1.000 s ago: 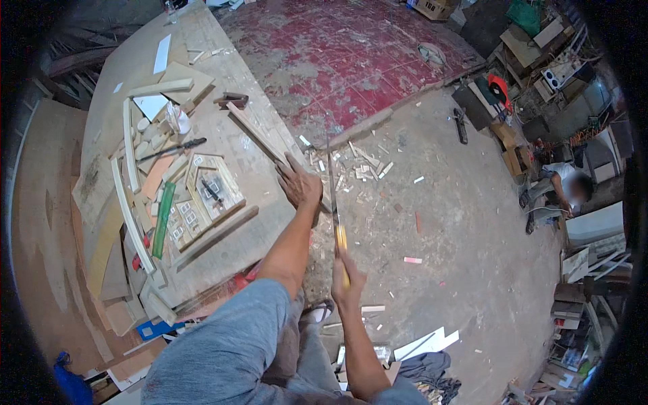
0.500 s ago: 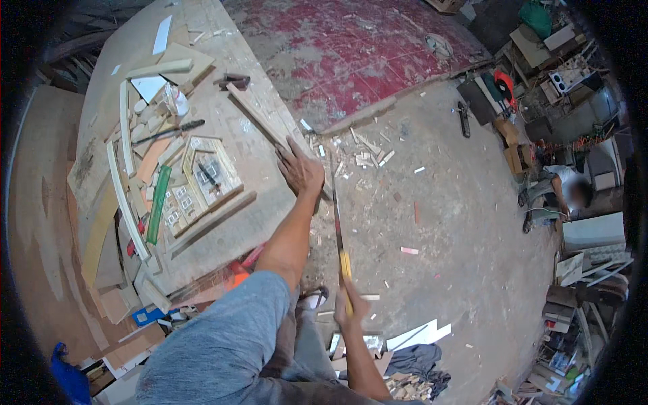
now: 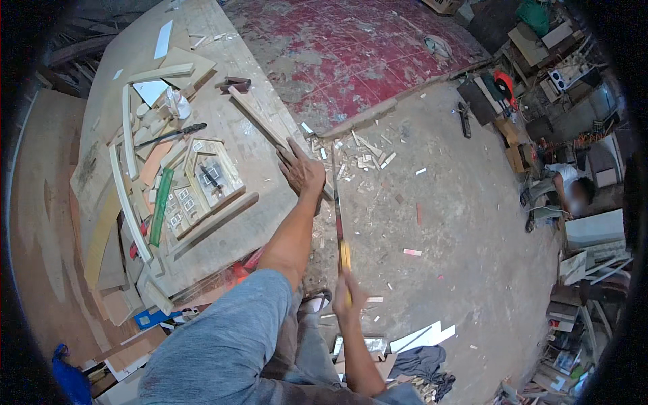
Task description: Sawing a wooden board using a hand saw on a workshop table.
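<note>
At the right edge of the worktable [image 3: 233, 40], my left hand [image 3: 302, 175] lies over a long wooden strip [image 3: 256, 120], its fingers spread and curling over the strip and holding it down. The strip's near end juts past the table edge. My right hand [image 3: 349, 297] is wrapped round the yellow handle of a handsaw [image 3: 345, 253], slightly blurred. The saw's narrow dark blade points away from me, upright in view, close beside the strip's jutting end. Whether its teeth touch the wood I cannot tell.
A small wooden house-shaped piece [image 3: 212, 175], a green strip [image 3: 160, 206], a white bottle [image 3: 177, 103] and curved wood strips share the table. Wood offcuts [image 3: 368, 152] litter the floor. A dark cloth [image 3: 425, 368] lies near my feet. Another person [image 3: 563, 185] sits at the right.
My right hand and the saw have shifted a little forward, away from me. The left hand stays on the wooden strip. The whole view has moved slightly.
</note>
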### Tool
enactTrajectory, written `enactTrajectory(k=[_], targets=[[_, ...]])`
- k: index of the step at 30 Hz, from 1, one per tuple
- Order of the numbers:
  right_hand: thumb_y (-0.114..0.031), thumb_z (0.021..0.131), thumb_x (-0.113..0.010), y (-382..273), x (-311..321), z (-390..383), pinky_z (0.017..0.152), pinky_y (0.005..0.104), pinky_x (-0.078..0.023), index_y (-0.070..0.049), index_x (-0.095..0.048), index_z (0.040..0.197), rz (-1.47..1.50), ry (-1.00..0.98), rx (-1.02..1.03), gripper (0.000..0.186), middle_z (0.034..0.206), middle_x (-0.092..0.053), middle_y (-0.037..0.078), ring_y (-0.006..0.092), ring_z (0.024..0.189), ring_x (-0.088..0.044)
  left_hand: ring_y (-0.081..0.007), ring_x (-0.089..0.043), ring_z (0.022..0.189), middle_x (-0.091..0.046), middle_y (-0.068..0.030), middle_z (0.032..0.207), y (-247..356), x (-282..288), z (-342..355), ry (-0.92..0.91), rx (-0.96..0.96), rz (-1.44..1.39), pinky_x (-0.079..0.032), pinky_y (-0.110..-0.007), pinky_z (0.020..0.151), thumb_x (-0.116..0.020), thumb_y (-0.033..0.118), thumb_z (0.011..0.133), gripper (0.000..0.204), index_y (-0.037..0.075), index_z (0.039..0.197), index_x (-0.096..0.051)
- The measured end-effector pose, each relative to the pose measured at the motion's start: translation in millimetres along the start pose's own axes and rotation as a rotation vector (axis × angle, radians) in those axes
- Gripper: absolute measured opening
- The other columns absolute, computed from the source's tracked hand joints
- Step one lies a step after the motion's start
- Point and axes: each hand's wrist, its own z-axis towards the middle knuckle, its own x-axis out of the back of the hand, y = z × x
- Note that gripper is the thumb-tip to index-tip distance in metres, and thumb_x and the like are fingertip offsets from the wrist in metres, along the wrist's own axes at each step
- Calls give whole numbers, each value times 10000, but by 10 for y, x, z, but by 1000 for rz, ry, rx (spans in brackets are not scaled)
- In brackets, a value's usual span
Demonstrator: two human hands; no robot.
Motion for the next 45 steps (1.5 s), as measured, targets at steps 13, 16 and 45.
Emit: enactTrajectory(k=[13,16,45], targets=[[-45,924,-646,-32,84,-102,634,265,-501,-26,-691,1199,27,61,63,280,904,-742,184,135,685,-648,-423,-241,1462,-244,-345,1540,21,39,125,76,-42,0,-170,-466,1201,-563,196,854,797,-17,1535,-208],[-36,933,-616,-267,-62,612,633,267,-500,-8,-669,1226,-28,-9,62,298,972,-745,163,140,692,-651,-423,-233,1466,-243,-346,1540,169,-49,-107,38,-49,-28,-171,-464,1201,-569,215,863,794,-17,1533,-214],[-44,933,-600,-1328,56,1299,919,326,-503,58,-667,1186,-56,-77,-51,280,1087,-711,241,260,1053,-695,-433,-245,1453,-229,-348,1539,221,-33,15,72,-84,-51,-165,-487,1203,-577,205,834,822,-33,1529,-209]])
